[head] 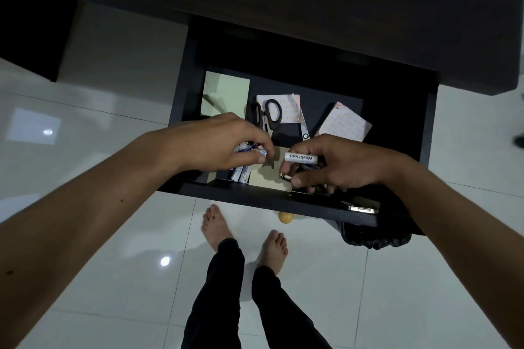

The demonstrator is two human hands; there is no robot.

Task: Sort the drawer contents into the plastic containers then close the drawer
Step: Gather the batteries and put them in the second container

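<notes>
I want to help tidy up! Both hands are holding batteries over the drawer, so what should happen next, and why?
Probably pick up the two loose batteries lying at the drawer's front edge, just under the left hand. Both the left hand and the right hand already grip batteries, so gathering the rest keeps one kind together. No plastic container shows in this view yet.

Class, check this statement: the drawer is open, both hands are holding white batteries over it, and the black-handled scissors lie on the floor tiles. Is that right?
Not quite. The head view shows the scissors lying inside the open drawer, on a pink patterned sheet, not on the floor tiles. The rest stands: the left hand and the right hand each hold white batteries over the drawer.
</notes>
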